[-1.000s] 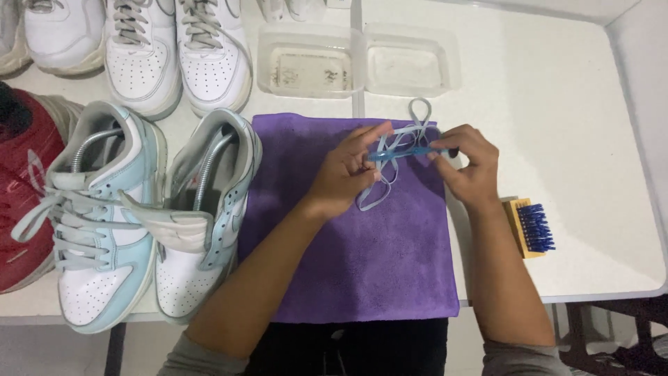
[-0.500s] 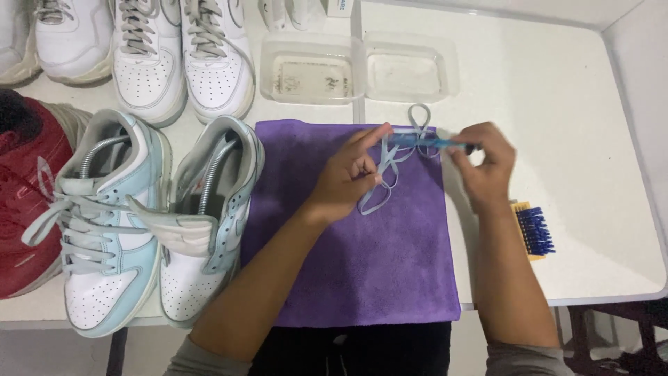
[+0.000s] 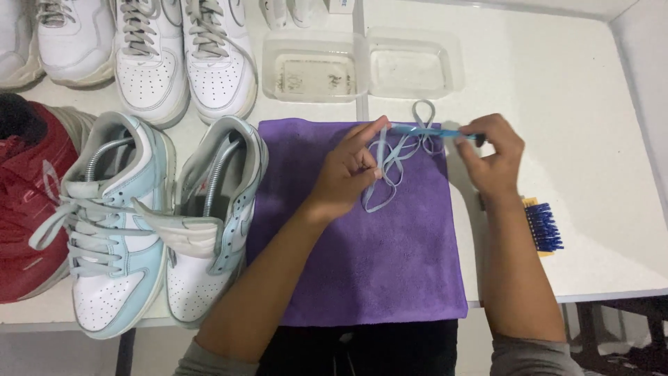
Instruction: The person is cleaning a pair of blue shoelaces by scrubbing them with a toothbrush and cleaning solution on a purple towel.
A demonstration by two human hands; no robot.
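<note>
Hands pinch a pale blue shoelace [image 3: 390,163] flat across the purple cloth [image 3: 369,257], left hand [image 3: 344,174] and right hand [image 3: 494,157] gripping opposite ends.

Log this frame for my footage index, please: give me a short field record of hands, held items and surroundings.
left hand: fingers pinning a pale blue shoelace on the purple cloth
right hand: gripping a thin blue tool, its tip at the lace
surface: white table
behind cloth: two clear trays
left of cloth: pale blue sneakers, one unlaced; red shoe; white sneakers
right of cloth: blue-bristled brush
</note>
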